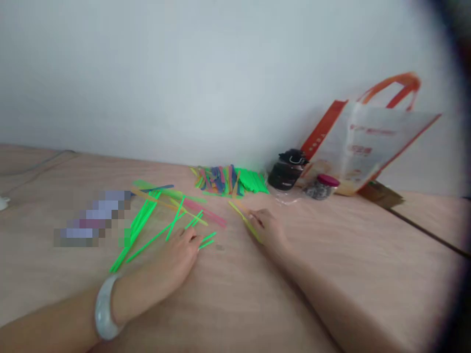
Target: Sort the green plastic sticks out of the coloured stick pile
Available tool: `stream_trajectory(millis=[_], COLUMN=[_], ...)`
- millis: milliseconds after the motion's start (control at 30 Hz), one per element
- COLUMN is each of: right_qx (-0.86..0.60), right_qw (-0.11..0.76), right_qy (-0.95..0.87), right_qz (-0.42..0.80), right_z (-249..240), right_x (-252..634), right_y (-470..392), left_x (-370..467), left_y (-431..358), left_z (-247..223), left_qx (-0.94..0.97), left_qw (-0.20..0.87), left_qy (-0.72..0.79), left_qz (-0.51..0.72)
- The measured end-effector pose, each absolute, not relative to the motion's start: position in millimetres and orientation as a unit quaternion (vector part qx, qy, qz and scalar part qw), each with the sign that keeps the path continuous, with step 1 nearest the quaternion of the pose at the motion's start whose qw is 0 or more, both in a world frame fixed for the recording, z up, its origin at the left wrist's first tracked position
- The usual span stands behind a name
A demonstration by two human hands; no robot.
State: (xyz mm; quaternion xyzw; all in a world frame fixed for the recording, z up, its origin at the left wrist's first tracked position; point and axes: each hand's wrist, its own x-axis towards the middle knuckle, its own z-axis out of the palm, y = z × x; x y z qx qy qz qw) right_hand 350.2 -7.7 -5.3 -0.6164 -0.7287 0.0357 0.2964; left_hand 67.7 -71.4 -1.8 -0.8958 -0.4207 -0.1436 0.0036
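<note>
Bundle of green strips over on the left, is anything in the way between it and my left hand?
Yes. Between your left hand and the green bundle, a long loose green strip lies slantwise, and a shorter green strip crosses it. Both look thin, so they would probably hinder you little.

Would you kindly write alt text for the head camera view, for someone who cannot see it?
A person's left hand is over loose green strips on a table; their right hand is at a yellow strip. Behind lies a pile of multicolored strips, with a black bottle, a pink-lidded jar and a white carrier bag to its right.
</note>
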Motion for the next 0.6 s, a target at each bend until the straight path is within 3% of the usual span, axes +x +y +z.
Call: stream_trajectory(millis=[133, 233, 400, 600], right_qx=[-0.612, -0.616, -0.615, -0.603], right_qw=[0.162, 0.122, 0.123, 0.172], right_qy=[-0.773, -0.774, -0.771, -0.768], right_qz=[-0.042, -0.082, -0.111, -0.130], right_z=[-7, -6, -10, -9], right_x=[337, 333, 339, 337], right_y=[-20, -20, -14, -19], left_x=[71, 78, 85, 76], left_y=[-69, -69, -72, -76], left_z=[-7, -10, -10, 26], left_qx=[-0.894, -0.897, -0.899, -0.889], left_qw=[0.033, 0.046, 0.111, 0.167], left_qy=[-0.435, -0.425, -0.407, -0.392], left_qz=[-0.107, -0.116, -0.114, -0.165])
